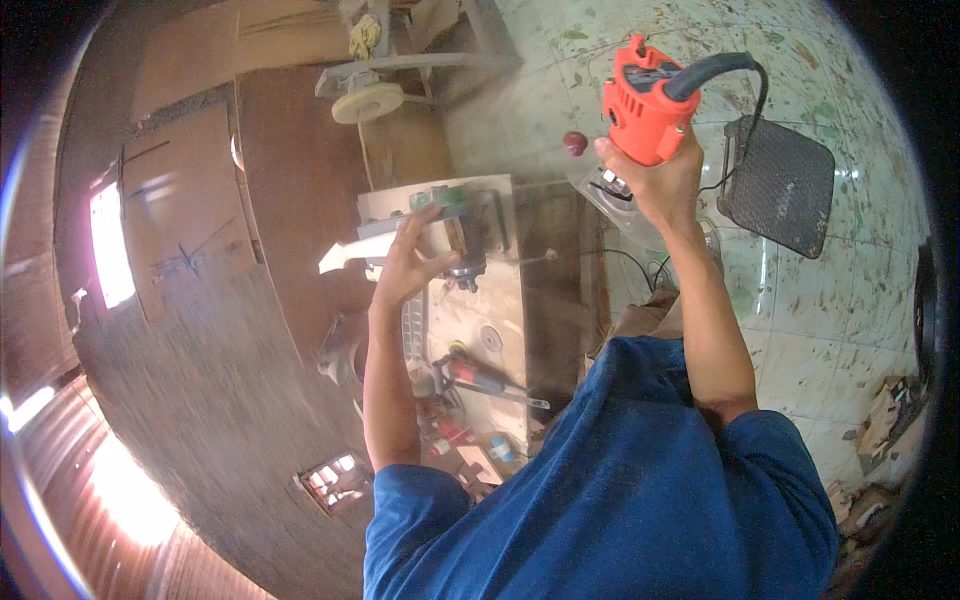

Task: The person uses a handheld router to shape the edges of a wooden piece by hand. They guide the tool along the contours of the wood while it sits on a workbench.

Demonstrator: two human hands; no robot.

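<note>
My right hand (660, 185) is wrapped around an orange trim router (645, 115), held up over the floor on the right. A thick black cord (712, 75) leaves its top, and a clear base (612, 205) shows below my fingers. A dark red knob (574, 143) sits just left of the tool. Over the workbench, my left hand (408, 262) grips a pale, angular wooden piece (365, 250), fingers across its top and thumb near its right end. That piece lies against a green and dark metal vise (450, 205); its jaws are partly hidden.
On the pale workbench (505, 310) lie a red and black angle grinder (480, 375), a disc (488, 337) and a blue-capped container (502, 447). A grinding wheel (367, 102) stands beyond. At right, a dark textured stool (785, 185) rests on the stained tile floor; the router's cord runs past it.
</note>
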